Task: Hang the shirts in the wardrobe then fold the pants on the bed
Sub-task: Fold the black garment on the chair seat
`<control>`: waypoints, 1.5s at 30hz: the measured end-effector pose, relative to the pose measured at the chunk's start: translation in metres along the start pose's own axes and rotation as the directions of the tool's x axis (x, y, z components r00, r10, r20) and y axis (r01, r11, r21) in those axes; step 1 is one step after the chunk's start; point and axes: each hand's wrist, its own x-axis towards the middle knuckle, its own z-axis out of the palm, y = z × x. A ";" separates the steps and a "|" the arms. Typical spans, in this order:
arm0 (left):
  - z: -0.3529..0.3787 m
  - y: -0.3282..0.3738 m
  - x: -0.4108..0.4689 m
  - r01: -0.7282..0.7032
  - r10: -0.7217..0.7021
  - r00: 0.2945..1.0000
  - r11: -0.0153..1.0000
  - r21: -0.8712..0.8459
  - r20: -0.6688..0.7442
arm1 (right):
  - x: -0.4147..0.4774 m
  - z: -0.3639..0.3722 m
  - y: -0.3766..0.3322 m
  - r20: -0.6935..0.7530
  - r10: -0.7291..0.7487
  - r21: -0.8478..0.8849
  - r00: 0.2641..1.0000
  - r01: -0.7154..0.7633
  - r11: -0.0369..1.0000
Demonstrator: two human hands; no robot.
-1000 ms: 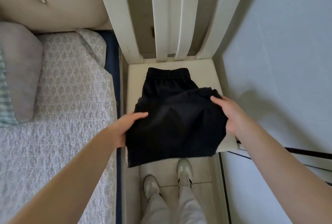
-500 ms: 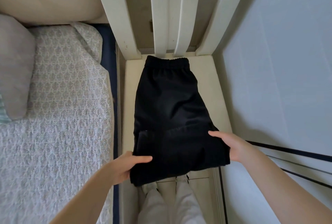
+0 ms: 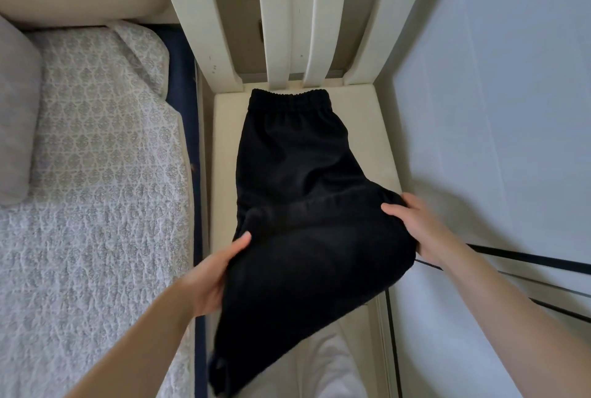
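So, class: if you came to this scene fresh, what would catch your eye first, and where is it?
The black pants stand out, spread on the cream chair seat at centre, waistband toward the slatted back. The left hand and right hand grip the near end, which overhangs the seat. The patterned grey bed fills the left.

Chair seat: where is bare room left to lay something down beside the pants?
Bare strips of the seat flank the pants on both sides near the waistband. Its front is crowded by both hands, left and right. The bedspread lies open.
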 end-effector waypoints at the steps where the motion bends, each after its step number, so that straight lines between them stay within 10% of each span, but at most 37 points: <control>1: 0.004 0.001 0.001 -0.041 0.039 0.998 0.998 -0.049 -0.044 | 0.005 0.002 -0.001 -0.002 -0.010 -0.034 1.000 0.010 0.999; 5: -0.005 -0.023 0.010 -0.052 0.046 0.986 0.998 -0.035 -0.159 | 0.022 0.017 0.009 -0.010 0.053 -0.045 0.999 -0.054 0.998; 11: -0.047 -0.086 0.032 0.077 -0.089 0.977 0.995 0.069 0.193 | 0.036 0.029 0.042 -0.136 0.131 -0.129 0.982 -0.149 0.980; 20: -0.002 -0.109 0.067 -0.073 0.154 0.968 0.928 0.366 -0.197 | 0.029 0.026 0.051 -0.128 0.219 0.058 0.967 -0.213 0.975; 28: -0.019 -0.123 0.021 0.064 -0.051 0.989 0.994 0.085 -0.141 | 0.010 0.012 0.042 -0.021 0.172 0.171 0.985 -0.166 0.971; 32: -0.031 -0.142 0.001 0.140 -0.141 0.987 0.990 -0.019 -0.071 | -0.002 0.003 0.054 -0.161 0.051 -0.182 0.986 -0.080 0.980; 37: -0.020 -0.163 -0.012 0.103 -0.105 0.994 0.992 -0.076 -0.033 | -0.010 0.009 0.075 -0.303 -0.384 -0.661 0.872 0.098 0.744; 41: -0.003 -0.167 -0.022 0.061 -0.064 0.998 0.992 -0.114 -0.029 | -0.017 0.034 0.098 0.018 -0.640 -0.782 0.768 0.410 0.469; 45: 0.005 -0.162 -0.031 0.001 -0.011 0.996 0.994 -0.112 -0.089 | -0.022 0.035 0.119 0.368 -0.519 -0.748 0.771 0.577 0.327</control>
